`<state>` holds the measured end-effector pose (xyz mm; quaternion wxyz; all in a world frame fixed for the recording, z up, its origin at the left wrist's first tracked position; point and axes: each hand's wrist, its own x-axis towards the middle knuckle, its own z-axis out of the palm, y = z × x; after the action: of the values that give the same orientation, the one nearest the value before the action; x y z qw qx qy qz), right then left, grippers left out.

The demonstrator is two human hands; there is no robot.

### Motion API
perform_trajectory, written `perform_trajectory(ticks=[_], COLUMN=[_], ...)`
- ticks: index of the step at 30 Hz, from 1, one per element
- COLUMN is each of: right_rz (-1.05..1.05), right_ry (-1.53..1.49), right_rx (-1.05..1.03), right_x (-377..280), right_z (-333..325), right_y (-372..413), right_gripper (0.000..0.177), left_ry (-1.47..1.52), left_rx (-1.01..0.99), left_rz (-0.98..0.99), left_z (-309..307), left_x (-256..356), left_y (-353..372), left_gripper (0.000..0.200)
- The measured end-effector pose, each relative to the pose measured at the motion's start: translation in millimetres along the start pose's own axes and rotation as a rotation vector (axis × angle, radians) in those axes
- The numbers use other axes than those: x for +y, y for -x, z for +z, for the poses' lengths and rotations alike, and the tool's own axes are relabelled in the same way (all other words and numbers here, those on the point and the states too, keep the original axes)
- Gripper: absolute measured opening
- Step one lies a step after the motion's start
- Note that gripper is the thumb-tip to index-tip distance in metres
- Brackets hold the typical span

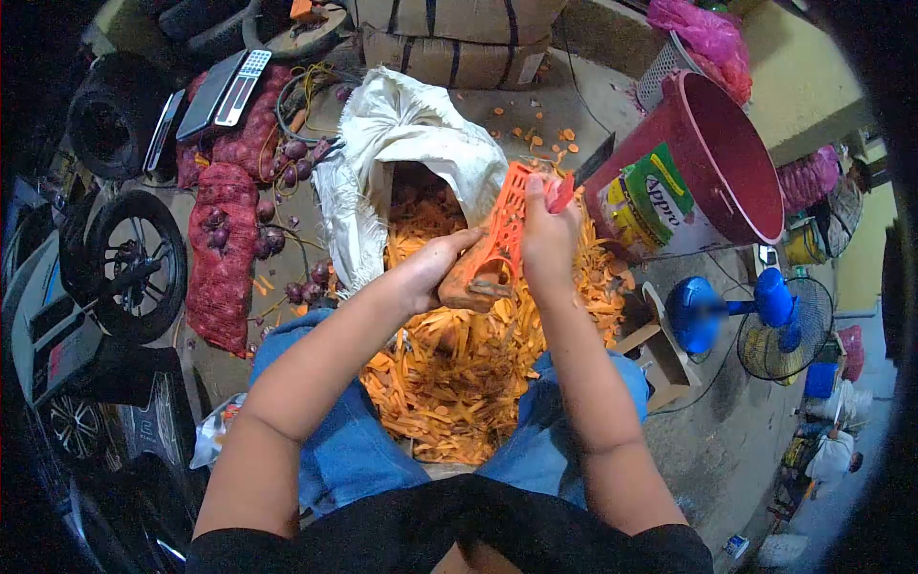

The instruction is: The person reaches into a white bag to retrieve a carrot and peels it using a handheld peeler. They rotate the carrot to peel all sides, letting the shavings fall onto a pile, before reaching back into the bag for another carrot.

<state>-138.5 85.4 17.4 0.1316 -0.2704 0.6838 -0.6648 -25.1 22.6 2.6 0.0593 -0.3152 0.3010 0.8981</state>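
In the middle, my left hand (437, 271) is wrapped round a thick, soil-stained carrot (466, 285), its blunt end towards me. My right hand (551, 244) is closed round a red-handled peeler (560, 194), partly hidden by the fingers. Between the hands, along the carrot, runs a bright orange piece with a pattern of holes (507, 215); I cannot tell which hand holds it. Both hands are over a heap of long orange peelings (445, 383) between my knees. Beyond them lies an open white woven sack (421, 129) with more orange pieces at its mouth.
A tilted maroon bucket (612, 182) stands close on the right, with a blue fan (776, 311) beyond a cardboard box (660, 359). Red net bags of onions (222, 249), a scale (225, 91) and wheels (134, 263) are on the left. Bound cartons (454, 53) stand behind.
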Motion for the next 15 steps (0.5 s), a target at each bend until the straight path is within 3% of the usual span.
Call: perform_trajectory(ticks=[9, 14, 15], right_rz=[-0.034, -0.208, -0.207], right_ry=[-0.005, 0.118, 0.119], right_rx=[-0.064, -0.003, -0.001], right_x=[-6, -6, -4], right_z=[-3, -5, -5], right_y=[3, 6, 6], right_gripper=[0.025, 0.025, 0.025], left_ry=[0.01, -0.031, -0.082], left_rx=[-0.001, -0.04, -0.01], left_rz=[0.012, 0.02, 0.111], left_z=[5, 1, 3], left_x=[-2, -6, -6], left_y=[-9, -14, -15], left_gripper=[0.033, 0.035, 0.035])
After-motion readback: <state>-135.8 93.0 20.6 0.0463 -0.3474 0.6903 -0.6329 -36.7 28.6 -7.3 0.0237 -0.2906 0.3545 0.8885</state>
